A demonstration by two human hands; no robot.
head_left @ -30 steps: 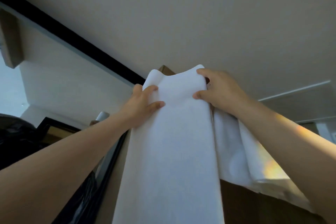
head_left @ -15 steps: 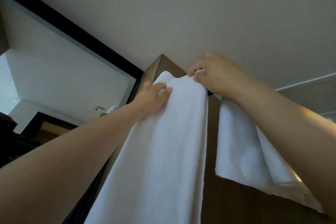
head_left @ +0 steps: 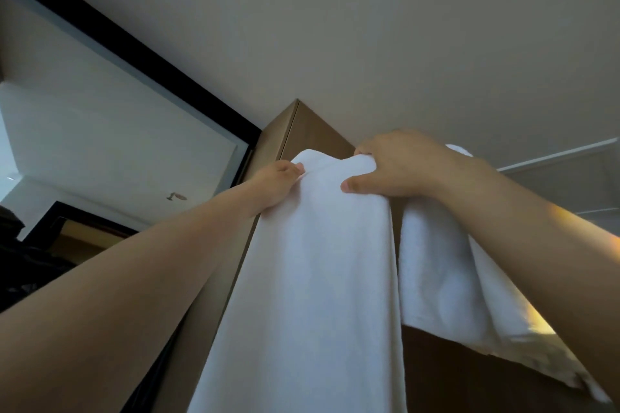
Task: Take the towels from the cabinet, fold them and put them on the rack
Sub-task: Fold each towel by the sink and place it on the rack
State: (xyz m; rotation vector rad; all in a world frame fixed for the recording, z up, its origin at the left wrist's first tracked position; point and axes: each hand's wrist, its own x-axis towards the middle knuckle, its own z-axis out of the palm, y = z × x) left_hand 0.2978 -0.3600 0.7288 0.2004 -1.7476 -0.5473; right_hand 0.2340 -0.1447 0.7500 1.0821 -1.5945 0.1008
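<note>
I look steeply upward. A long white towel (head_left: 312,295) hangs down in front of a tall brown cabinet (head_left: 295,131). My left hand (head_left: 275,184) pinches its top left corner. My right hand (head_left: 396,164) grips the top right edge, thumb in front of the cloth. A second white towel (head_left: 439,271) hangs to the right, partly behind my right forearm. What the towels hang from is hidden behind the cloth and my hands.
A pale ceiling (head_left: 369,27) fills the upper view. A black-framed opening (head_left: 141,54) runs diagonally at left, with a small hook (head_left: 176,197) on the white wall beneath. Dark fabric (head_left: 20,265) lies at the far left edge.
The view has tilted further up, showing more of the cabinet corner. My right hand has closed over the towel's top edge with the thumb now in front; my left hand stays at the left corner.
</note>
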